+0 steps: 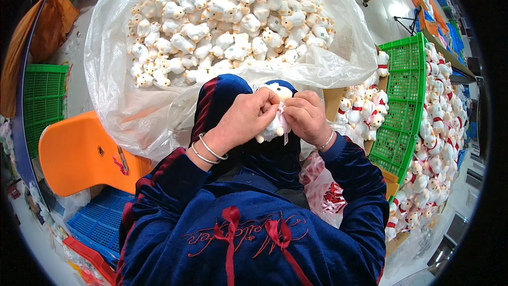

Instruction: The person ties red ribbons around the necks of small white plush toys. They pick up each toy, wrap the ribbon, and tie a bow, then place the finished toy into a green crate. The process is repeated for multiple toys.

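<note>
Cluttered workroom floor (79, 74), orange chair (79, 153) set at left, white plush toy (270, 131) gripped above the lap (270, 156) by the left hand's fingers (268, 98), its pink ribbon (286, 127) pinched by the right hand's fingers (298, 107), green crate (396, 111) placed at right

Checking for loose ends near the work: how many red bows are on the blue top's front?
2: the left bow and the right bow, side by side on the chest. Folds could hide others.

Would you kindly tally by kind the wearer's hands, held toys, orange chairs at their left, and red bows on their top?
Left hand and right hand: 2
Held white plush toy: 1
Orange chair: 1
Red bows: 2
Total: 6
</note>
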Tool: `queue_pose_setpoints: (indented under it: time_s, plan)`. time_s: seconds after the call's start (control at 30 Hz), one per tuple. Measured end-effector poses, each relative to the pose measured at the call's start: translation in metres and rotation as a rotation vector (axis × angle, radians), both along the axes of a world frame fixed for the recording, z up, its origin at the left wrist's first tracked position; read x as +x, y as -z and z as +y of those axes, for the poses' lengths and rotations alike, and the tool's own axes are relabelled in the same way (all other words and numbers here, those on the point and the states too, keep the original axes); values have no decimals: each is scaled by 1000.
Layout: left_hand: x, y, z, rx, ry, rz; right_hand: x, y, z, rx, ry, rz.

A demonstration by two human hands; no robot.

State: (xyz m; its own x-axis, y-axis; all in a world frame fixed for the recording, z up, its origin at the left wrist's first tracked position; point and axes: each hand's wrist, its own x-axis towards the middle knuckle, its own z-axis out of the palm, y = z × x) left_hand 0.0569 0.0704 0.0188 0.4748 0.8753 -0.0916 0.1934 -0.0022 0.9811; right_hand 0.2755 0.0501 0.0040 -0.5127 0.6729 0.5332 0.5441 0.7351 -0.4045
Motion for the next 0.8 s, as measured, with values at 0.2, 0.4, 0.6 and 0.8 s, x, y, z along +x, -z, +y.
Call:
queue_pose_setpoints:
  time_s: [0.2,0.4,0.6,0.8]
  plan:
    - [-5,0,-1,31,40,10,0,-1,0,-11,-4,-1]
    - [-3,3,-2,47,29,7,-3,-3,0,-19,21,2]
    - [0,2,-4,106,-3,16,-3,-8,1,-81,74,18]
    - [5,6,-4,121,-26,27,-6,-13,-5,-170,167,70]
